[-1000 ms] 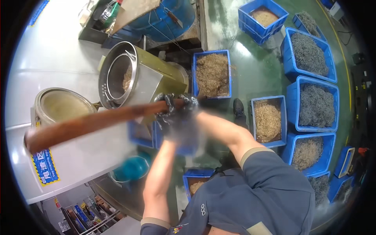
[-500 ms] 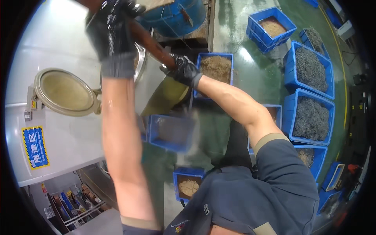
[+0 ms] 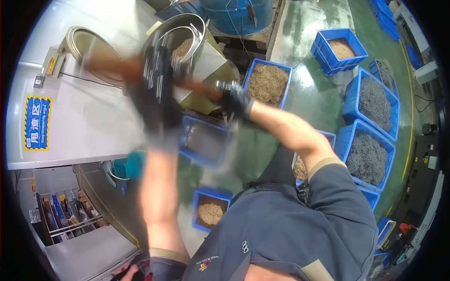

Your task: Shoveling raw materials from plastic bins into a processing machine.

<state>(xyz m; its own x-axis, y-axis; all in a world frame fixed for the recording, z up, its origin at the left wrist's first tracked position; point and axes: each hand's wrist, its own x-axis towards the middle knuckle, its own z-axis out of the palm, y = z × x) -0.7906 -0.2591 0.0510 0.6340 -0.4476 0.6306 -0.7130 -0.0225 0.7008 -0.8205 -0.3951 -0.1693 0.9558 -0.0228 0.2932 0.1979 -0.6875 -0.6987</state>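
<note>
Handle (image 3: 197,86) long, brown, wooden, motion-blurred; left hand (image 3: 157,93) and right hand (image 3: 236,100), black-gloved, both clenched around it.

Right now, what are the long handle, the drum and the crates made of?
Long handle: looks like wood, reddish-brown and matte, though it is motion-blurred. Both gloved hands, left and right, grip it. Drum: bare metal, likely steel, with a shiny grey rim. Crates: moulded plastic by the look, uniform glossy blue with ribbed rims.
</note>
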